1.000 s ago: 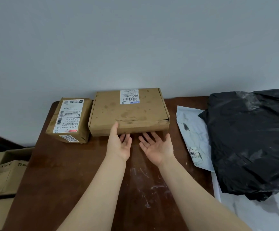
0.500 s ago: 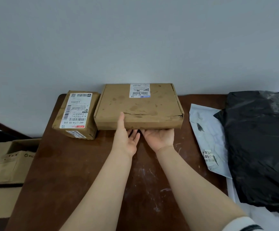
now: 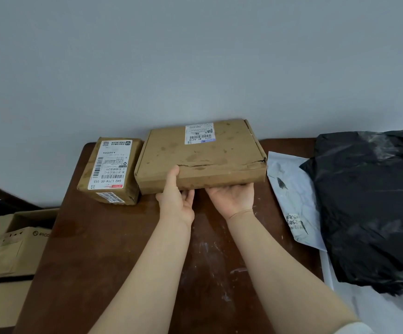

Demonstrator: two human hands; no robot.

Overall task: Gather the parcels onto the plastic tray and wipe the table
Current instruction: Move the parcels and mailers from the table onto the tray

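Your fingers are tucked under the flat box at the back of the surface, left thumb clamped on top, so lift it level, both palms underneath.

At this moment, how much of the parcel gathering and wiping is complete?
Nothing looks done; no tray shows. In hand: left hand and right hand lift the flat cardboard box. Left: small box, grey mailer, black bag, then wiping the smudged table.
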